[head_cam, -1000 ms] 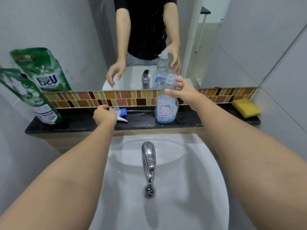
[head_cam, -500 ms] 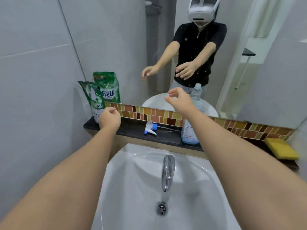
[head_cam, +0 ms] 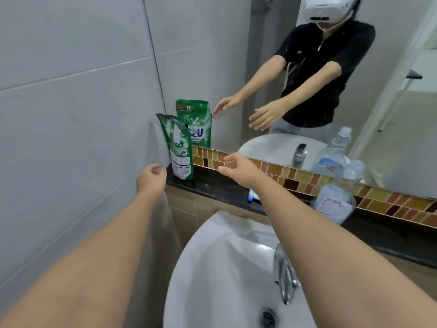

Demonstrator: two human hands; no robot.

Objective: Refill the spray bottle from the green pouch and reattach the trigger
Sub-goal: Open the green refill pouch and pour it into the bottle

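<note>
A narrow black ledge point(head_cam: 212, 188) runs along the wall under the mirror point(head_cam: 236, 67), with a strip of brown and orange tiles point(head_cam: 295, 176) behind it and the white sink point(head_cam: 212, 268) directly below its front edge. The green pouch point(head_cam: 181, 147) stands upright at the far left end of the ledge, tucked into the corner against the grey tiled wall point(head_cam: 71, 114), so there is wall tight on its left and open ledge on its right. The left hand point(head_cam: 151, 179) is near the ledge's left end, just short of the pouch, fingers loosely curled and holding nothing. The right hand point(head_cam: 237, 170) hovers above the ledge to the pouch's right, fingers spread, also empty. The two hands flank the pouch without touching it.

The pouch is glossy green with white markings and a white label panel low down; its top leans slightly. The clear spray bottle point(head_cam: 335, 200) stands open-necked further right on the ledge, well apart from the pouch. The trigger point(head_cam: 253, 196) lies on the ledge, mostly hidden behind the right forearm. The tap point(head_cam: 283, 275) rises from the sink's back rim.
</note>
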